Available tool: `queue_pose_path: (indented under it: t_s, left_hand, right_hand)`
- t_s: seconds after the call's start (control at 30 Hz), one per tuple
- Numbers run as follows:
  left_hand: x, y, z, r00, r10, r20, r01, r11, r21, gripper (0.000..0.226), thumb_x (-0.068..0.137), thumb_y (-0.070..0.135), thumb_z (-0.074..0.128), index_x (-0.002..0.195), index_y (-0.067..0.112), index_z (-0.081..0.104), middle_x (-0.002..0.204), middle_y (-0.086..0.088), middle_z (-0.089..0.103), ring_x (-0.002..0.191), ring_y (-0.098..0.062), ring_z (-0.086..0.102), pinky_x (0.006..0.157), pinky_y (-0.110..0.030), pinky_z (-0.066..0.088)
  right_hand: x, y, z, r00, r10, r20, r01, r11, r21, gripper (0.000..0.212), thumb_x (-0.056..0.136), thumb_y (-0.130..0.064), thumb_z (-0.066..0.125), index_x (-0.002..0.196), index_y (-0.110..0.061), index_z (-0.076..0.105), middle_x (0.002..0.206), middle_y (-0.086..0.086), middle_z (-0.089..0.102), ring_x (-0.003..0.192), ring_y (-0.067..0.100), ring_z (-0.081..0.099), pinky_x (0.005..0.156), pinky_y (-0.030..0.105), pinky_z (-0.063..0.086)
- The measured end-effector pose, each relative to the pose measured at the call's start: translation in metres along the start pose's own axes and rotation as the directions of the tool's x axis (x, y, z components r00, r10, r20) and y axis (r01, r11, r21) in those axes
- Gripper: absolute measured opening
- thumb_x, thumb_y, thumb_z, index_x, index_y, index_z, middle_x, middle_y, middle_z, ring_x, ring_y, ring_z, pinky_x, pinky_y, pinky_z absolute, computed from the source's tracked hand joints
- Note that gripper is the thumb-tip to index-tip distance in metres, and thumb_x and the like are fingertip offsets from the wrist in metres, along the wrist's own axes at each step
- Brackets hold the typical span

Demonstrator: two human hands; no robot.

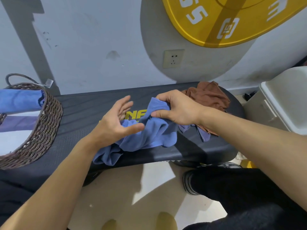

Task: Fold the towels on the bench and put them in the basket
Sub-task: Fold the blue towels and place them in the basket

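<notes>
Head view, close, looking down at bench (79, 113).

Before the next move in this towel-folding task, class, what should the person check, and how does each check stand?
1. Right hand has a firm grip on the blue towel: ok, fingers curl round a bunched part.
2. Left hand free to take another part: ok, fingers spread, holding nothing.
3. Blue towel spread flat for folding: not ok, it lies crumpled on the bench.
4. Blue towel clear of the brown towel: cannot tell, they meet under the right wrist.
5. Basket within reach with room: ok, it sits on the bench's left end, with folded blue cloth inside.
</notes>
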State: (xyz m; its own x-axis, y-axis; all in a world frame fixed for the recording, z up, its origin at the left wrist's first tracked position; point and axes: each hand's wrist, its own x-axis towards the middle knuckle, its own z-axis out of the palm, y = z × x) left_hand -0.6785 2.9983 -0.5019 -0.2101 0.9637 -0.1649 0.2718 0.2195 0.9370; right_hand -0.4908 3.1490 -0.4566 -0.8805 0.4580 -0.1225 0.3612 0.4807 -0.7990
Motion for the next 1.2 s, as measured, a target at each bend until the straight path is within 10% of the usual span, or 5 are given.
queue_pose_path:
  t_s: [0.17,0.27,0.6,0.87,1.2]
  left_hand:
    - [0.005,0.033,0.02,0.989,0.035,0.146,-0.031,0.999,-0.03,0.037,0.079,0.031,0.079,0.109,0.016,0.065,0.095,0.001,0.075,0.086,-0.014,0.072,0.074,-0.031,0.057]
    - [0.004,0.031,0.015,0.997,0.054,0.049,-0.06,0.987,0.148,0.035,0.078,0.045,0.073,0.073,0.015,0.058,0.062,0.007,0.052,0.057,-0.008,0.047,0.054,-0.024,0.038]
    - [0.0,0.003,-0.021,0.989,-0.115,0.094,0.103,0.986,0.128,0.019,0.065,0.018,0.058,0.081,0.008,0.057,0.067,-0.001,0.054,0.06,-0.014,0.048,0.055,-0.033,0.039]
    - [0.014,-0.036,-0.068,0.991,0.025,-0.134,0.005,0.976,0.216,0.045,0.071,0.045,0.076,0.075,0.009,0.049,0.062,0.005,0.046,0.054,-0.008,0.04,0.049,-0.018,0.034]
    - [0.059,-0.081,-0.12,0.942,-0.225,-0.248,0.302,0.89,0.342,0.067,0.051,0.082,0.073,0.084,0.026,0.056,0.08,0.012,0.062,0.066,-0.002,0.055,0.058,-0.024,0.04]
  right_hand:
    - [0.002,-0.007,0.003,0.996,0.063,0.062,-0.074,0.975,0.208,0.043,0.09,-0.044,0.069,0.076,-0.004,0.064,0.062,-0.002,0.054,0.057,0.006,0.047,0.054,0.019,0.04]
    - [-0.001,0.006,-0.01,0.977,0.153,0.148,-0.185,0.955,0.233,0.03,0.076,-0.044,0.083,0.08,-0.017,0.069,0.069,-0.009,0.067,0.062,0.004,0.061,0.056,0.017,0.046]
    - [0.024,0.034,-0.002,0.81,0.428,0.402,-0.421,0.9,-0.112,0.017,0.075,-0.019,0.085,0.08,-0.015,0.07,0.073,-0.005,0.066,0.071,0.013,0.059,0.076,0.031,0.05]
    - [0.052,0.048,0.004,0.875,0.465,0.136,-0.477,0.78,0.405,0.015,0.086,-0.016,0.076,0.077,-0.013,0.065,0.059,-0.001,0.059,0.046,0.009,0.045,0.042,0.017,0.034]
    - [0.106,0.062,0.017,0.744,0.666,0.055,-0.528,0.535,0.66,0.017,0.096,-0.001,0.058,0.088,-0.008,0.07,0.069,0.002,0.073,0.053,0.012,0.067,0.05,0.025,0.055]
